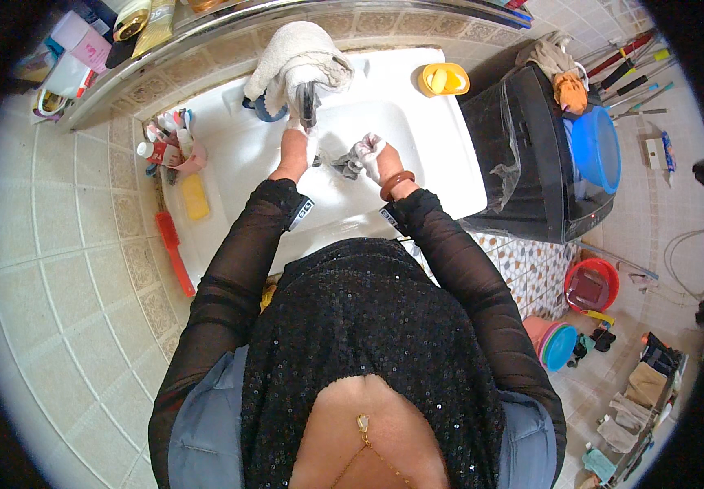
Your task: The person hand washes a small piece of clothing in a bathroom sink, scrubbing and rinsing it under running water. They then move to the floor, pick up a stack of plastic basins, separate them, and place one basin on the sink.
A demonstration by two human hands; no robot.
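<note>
Both of my hands are over the white sink (442,155), with white suds on them. My left hand (295,149) is by the tap (309,104), and its fingers are mostly hidden there. On the right, my right hand (378,156) has its fingers curled in, closed at the edge of a wet, dark grey cloth (345,166). That cloth lies crumpled in the basin between the two hands. A thick white towel (301,57) is draped over the back of the tap.
A yellow soap dish (443,79) sits on the sink's back right corner. Along the left edge are a yellow soap bar (195,196), a red brush (173,251) and a pink holder (192,156) with toiletries. A black appliance (523,155) stands to the right, beside a blue basin (596,151).
</note>
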